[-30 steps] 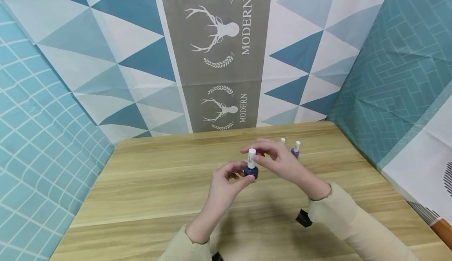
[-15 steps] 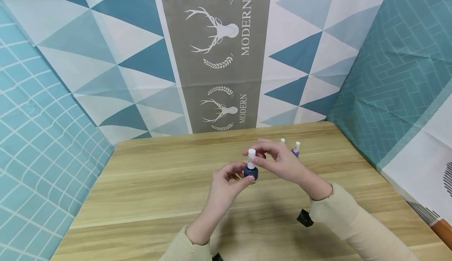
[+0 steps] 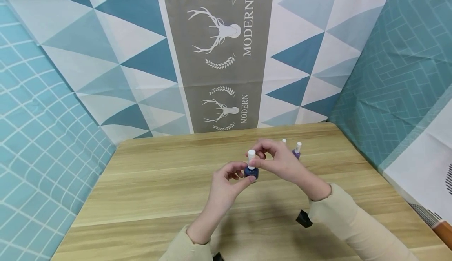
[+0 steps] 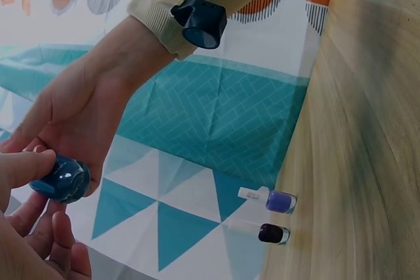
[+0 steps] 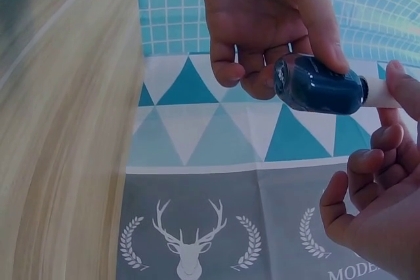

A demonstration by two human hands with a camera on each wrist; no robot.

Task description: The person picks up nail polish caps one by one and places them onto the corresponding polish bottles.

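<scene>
My left hand (image 3: 226, 184) pinches a dark blue nail polish bottle (image 3: 251, 173) between thumb and fingers, holding it upright above the table. On its white cap (image 3: 251, 154) the thumb and fingers of my right hand (image 3: 280, 162) have a grip. A narrow dark band at the bottle's neck (image 5: 365, 90) shows between glass and cap in the right wrist view. Seen from the left wrist, the bottle's glass (image 4: 65, 180) is visible, while fingers hide the cap.
Beyond my right hand, a purple nail polish bottle (image 3: 296, 152) with a white cap stands on the wooden table (image 3: 159, 190). Beside it is a very dark nail polish bottle (image 4: 273, 233), mostly hidden by the hand in the head view. Patterned cloth walls (image 3: 226, 68) enclose the table.
My right thumb has shifted left across the cap, and the right-hand fingers have turned a little around it. The left hand and the bottle stay almost in place.
</scene>
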